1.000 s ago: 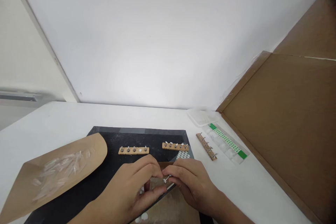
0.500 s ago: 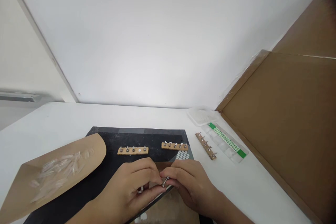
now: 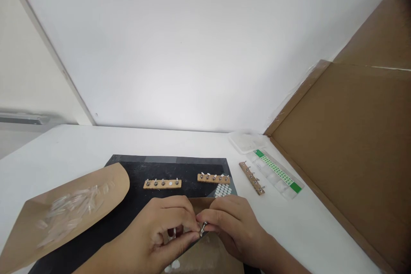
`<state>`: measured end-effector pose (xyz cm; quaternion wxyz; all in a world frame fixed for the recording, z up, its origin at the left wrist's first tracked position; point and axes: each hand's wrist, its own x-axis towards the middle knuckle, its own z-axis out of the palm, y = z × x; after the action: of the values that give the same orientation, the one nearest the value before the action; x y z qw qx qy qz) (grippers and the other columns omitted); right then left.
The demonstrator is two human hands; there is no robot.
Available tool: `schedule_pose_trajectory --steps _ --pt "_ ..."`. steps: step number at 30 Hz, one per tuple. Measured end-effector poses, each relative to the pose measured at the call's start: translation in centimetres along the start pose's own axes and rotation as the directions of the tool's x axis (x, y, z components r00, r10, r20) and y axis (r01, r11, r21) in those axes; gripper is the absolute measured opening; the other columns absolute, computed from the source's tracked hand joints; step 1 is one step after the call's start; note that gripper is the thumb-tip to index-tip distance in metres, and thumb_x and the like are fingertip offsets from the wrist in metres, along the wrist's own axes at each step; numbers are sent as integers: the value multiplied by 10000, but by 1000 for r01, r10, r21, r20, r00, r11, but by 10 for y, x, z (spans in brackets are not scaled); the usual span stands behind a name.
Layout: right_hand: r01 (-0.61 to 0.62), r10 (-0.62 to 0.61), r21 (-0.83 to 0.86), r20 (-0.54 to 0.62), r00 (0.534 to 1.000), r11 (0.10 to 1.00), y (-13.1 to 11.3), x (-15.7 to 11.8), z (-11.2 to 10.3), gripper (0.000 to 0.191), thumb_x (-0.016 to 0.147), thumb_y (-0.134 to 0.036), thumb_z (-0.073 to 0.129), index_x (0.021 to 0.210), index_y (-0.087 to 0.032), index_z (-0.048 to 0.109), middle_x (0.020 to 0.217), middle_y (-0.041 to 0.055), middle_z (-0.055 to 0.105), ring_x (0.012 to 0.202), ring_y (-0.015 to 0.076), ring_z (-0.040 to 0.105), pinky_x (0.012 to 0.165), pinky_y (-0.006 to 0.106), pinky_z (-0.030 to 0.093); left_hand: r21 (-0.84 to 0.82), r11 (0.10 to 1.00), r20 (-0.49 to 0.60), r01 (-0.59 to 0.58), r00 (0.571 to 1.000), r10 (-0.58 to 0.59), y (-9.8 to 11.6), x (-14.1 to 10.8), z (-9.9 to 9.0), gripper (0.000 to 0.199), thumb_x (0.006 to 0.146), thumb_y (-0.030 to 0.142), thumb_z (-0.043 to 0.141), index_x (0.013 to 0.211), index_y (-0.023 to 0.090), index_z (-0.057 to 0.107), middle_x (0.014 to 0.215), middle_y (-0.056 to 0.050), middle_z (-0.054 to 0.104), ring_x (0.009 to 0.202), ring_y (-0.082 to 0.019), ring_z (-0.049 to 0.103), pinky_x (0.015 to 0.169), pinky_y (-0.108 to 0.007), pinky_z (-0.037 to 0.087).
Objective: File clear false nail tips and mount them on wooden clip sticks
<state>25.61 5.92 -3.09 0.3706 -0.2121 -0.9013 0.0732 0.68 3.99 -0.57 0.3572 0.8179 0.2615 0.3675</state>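
Note:
Between my fingertips is a small shiny metal piece (image 3: 203, 227). My right hand (image 3: 236, 227) pinches its upper end, and the thumb and fingers of my left hand (image 3: 167, 231) close at its lower end. Another small pale piece shows inside the curl of my left hand. Under both hands lies a brown sheet (image 3: 218, 252) on the black mat (image 3: 128, 201). Just beyond my hands, a cardboard strip with metal pieces (image 3: 167, 184) lies on the left, and a second such strip (image 3: 213, 178) on the right.
Clear small tubes (image 3: 70, 209) lie on a curved brown card (image 3: 118, 175) at left. On the white table (image 3: 289, 222) at right are a third strip (image 3: 252, 178), a green-and-white strip on clear plastic (image 3: 278, 171) and a clear tray (image 3: 245, 142). A cardboard wall (image 3: 346, 145) borders the right.
The metal piece between my fingertips has turned slightly more upright. My left fingers have shifted a little, and its thumb sits slightly lower. The strips and the brown card stay in place.

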Motion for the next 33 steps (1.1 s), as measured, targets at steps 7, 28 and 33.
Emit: schedule_pose_trajectory --steps 7,28,33 --pt "26 -27 -24 -20 999 999 -4 3 -2 227 1163 -262 480 1156 -187 694 832 19 718 701 148 654 646 281 464 22 997 34 68 997 -69 3 -3 0 128 982 115 638 925 200 715 855 -39 708 715 -142 669 663 -236 541" --pt "52 -54 -48 -24 998 997 -2 0 1 195 1138 -187 498 1188 -191 686 810 4 697 655 133 606 599 267 424 -68 977 -122 200 971 -207 -1 -3 12 190 1044 292 591 881 206 636 784 2 639 659 -125 622 607 -215 494" --pt "28 -29 -56 -18 999 998 -2 0 4 223 1148 -196 457 1141 -194 679 805 6 690 646 137 594 589 271 408 175 979 -123 100 989 -79 2 -4 12 113 1021 180 533 931 223 587 839 3 620 646 -126 593 579 -231 467"
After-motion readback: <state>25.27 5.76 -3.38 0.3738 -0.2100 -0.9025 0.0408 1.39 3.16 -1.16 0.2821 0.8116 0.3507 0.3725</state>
